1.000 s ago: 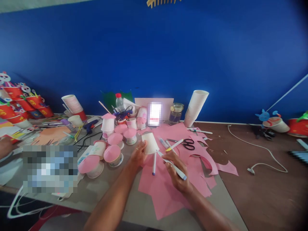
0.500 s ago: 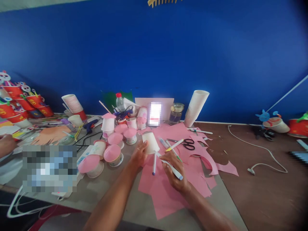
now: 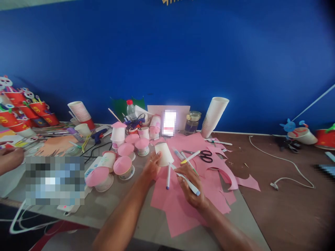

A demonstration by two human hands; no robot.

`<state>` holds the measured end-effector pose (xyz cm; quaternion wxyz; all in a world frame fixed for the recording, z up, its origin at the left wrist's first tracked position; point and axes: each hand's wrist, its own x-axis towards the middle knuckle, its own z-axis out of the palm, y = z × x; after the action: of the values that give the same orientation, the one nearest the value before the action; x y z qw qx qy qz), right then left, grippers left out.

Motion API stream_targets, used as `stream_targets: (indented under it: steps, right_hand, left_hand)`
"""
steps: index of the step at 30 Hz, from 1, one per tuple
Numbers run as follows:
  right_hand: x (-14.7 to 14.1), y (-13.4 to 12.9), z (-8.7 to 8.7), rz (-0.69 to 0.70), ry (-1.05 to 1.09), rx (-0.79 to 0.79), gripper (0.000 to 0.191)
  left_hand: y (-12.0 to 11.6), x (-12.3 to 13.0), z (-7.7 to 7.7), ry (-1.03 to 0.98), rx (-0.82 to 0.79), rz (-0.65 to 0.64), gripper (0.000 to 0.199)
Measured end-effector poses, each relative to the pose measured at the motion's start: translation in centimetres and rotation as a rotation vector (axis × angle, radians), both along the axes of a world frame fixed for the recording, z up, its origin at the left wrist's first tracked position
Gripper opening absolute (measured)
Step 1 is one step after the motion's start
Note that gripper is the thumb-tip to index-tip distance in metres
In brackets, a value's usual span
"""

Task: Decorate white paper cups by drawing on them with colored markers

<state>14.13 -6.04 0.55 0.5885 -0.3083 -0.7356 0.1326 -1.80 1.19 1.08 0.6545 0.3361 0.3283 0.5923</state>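
My left hand is closed round the side of a white paper cup, held upside down or tilted over the pink paper. In my right hand is a white marker pen with a blue end, its tip side pointing toward the cup's lower edge. Another marker with a blue end lies between my hands. Beyond my right hand are a yellow-capped marker and black-handled scissors on the pink sheets.
Paper cups with pink cone tops stand to the left, near a power strip. At the back are a lit phone, a glass jar and a cup stack. Another person's hand is at far left. A white cable lies right.
My hands keep nearly the same hold on the cup and the marker. The view has shifted slightly. At far left, the other person's hand reaches further into view.
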Motion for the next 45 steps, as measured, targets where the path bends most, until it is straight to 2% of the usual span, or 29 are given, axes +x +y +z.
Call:
stream_targets:
  steps: [7,11,17,22,27,37,42,45]
  right_hand:
    - [-0.1,0.1,0.0,0.009,-0.028,0.004,0.022]
    - [-0.4,0.1,0.2,0.027,-0.059,0.04,0.024]
    - [-0.3,0.1,0.1,0.026,-0.041,0.046,0.026]
    - [0.2,0.2,-0.3,-0.051,0.035,-0.021,0.022]
    - [0.2,0.3,-0.4,-0.075,0.051,-0.025,0.019]
    - [0.0,0.2,-0.3,-0.065,0.04,-0.037,0.017]
    - [-0.2,-0.1,0.1,-0.005,0.04,-0.056,0.016]
    - [0.1,-0.2,0.0,-0.022,0.059,-0.081,0.017]
  left_hand:
    - [-0.2,0.1,0.7,0.035,0.026,-0.007,0.044]
    - [-0.1,0.0,0.3,0.08,0.053,0.002,0.035]
    - [0.1,-0.2,-0.7,0.074,0.053,0.008,0.036]
    - [0.1,-0.1,-0.6,0.084,0.064,0.022,0.041]
    - [-0.1,0.0,-0.3,0.019,0.067,-0.038,0.046]
    - [0.2,-0.3,-0.9,0.05,0.03,0.004,0.036]
    - [0.1,0.0,-0.3,0.014,0.017,-0.017,0.043]
    - [0.0,0.1,0.1,-0.003,0.001,-0.007,0.041]
